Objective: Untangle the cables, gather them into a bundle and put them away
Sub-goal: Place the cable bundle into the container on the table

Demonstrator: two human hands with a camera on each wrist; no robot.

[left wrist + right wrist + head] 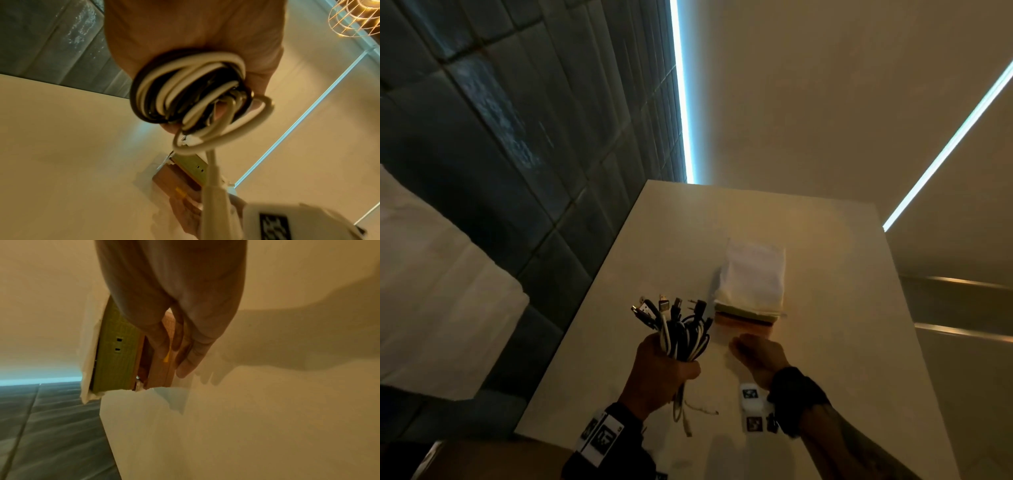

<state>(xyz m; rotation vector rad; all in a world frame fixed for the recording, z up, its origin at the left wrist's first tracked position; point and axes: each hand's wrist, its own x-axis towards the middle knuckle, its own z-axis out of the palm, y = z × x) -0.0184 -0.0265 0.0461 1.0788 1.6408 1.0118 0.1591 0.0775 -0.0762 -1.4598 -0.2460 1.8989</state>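
My left hand grips a bundle of black and white cables upright above the white table, plugs fanning out on top. The left wrist view shows the coiled bundle filling the fist, with one white cable end hanging below. To the right, my right hand pinches an orange drawer with a yellow tab between thumb and fingers. The drawer sticks out from under a green box. A folded white cloth lies on the box.
The table's left edge drops to a dark tiled floor. A white padded surface lies at far left and a cardboard box at the bottom left. A wire lamp hangs overhead.
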